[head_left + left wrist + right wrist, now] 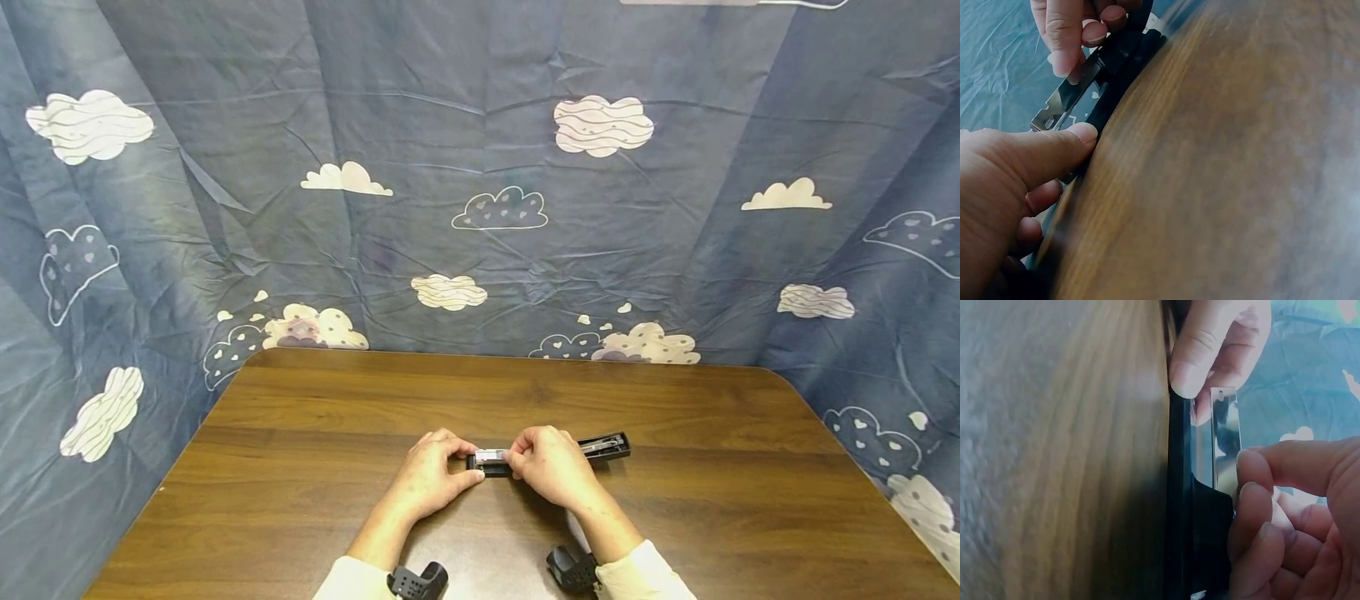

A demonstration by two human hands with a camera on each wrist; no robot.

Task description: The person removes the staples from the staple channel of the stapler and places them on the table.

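A blue backdrop cloth (480, 167) printed with white clouds fills the whole upper half of the head view and runs down both sides; below it the brown wooden table (300, 500) spreads across the lower half, wood grain running left to right. Low and just right of centre on that table lies a black stapler (600, 448), long and flat, its far end poking out to the right of the hands; nothing sits in a container here, and the stapler's shiny metal channel (1225, 440) shows only reflections, so whether staples are loaded I cannot tell. The left hand (438, 471) comes in from bottom centre-left and pinches the stapler's left end; in the left wrist view its thumb (1054, 153) presses the black edge at mid-left while the other fingers curl beneath. The right hand (551, 462) comes in from bottom centre-right and grips the middle of the stapler; in the right wrist view its fingertips (1254, 506) sit curled against the metal channel at right of frame. So the stapler lies on the wood, clasped between both hands, which nearly meet over it; no brand or lettering is readable on it.
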